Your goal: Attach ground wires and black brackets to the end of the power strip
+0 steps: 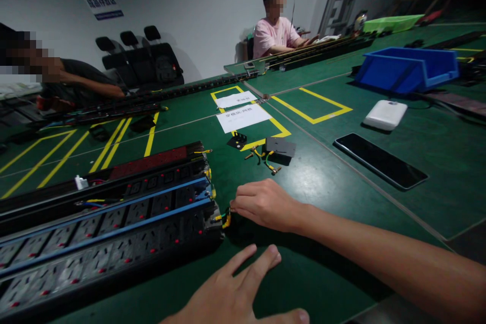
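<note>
My right hand (pixel 268 205) is closed in a pinch at the end of the nearest power strip (pixel 152 245). Its fingertips are on the end of a short yellow-green wire (pixel 227 220) that comes out of the strip; the very tip is hidden by the fingers. My left hand (pixel 239 288) is open, fingers spread, over the table just in front of the strip's end, holding nothing. Several black power strips lie side by side, with sockets, small red dots and blue edges. Beyond my right hand are loose yellow-green wires (pixel 264 157) with lugs and a dark grey plate (pixel 280 147).
On the green table (pixel 322 217) lie a phone (pixel 380 160), a white case (pixel 386 114), paper labels (pixel 243 118) and a small black bracket (pixel 237 139). A blue bin (pixel 408 70) stands at right. Two people (pixel 274 35) sit across the table, one at far left.
</note>
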